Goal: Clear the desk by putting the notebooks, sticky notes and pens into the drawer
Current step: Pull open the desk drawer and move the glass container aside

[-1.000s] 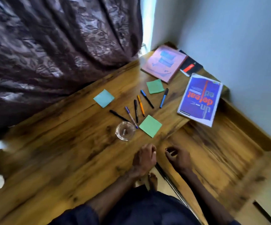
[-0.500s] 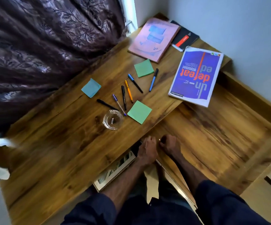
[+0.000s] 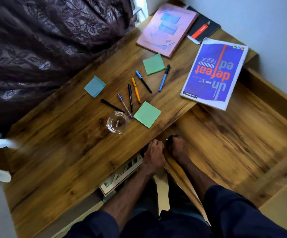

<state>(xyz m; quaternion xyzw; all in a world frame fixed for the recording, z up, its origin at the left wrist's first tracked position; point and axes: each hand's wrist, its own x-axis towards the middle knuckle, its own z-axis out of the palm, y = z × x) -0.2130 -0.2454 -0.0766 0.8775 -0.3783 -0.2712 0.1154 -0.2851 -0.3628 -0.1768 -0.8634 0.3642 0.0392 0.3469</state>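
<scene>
Drawer [image 3: 115, 183] slides out further, left hand [image 3: 154, 156], right hand [image 3: 178, 149] fingers [image 3: 156, 144] gripping its front; notebooks [image 3: 213, 74], sticky notes [image 3: 147, 114], pens [image 3: 136, 90] all wait on surface [image 3: 62, 152].

The bench [image 3: 70, 152] is wood with strong brown grain and a slight sheen. The purple notebook [image 3: 215, 73] has a glossy paper cover. The ashtray [image 3: 117, 122] is clear glass. The dark curtain [image 3: 36, 40] is patterned, shiny cloth. The sticky notes [image 3: 147, 114] are matt paper.

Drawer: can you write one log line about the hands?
step: open drawer | left hand: grips drawer | right hand: grips drawer | drawer: partly out | pens, sticky notes, notebooks: on desk
</scene>
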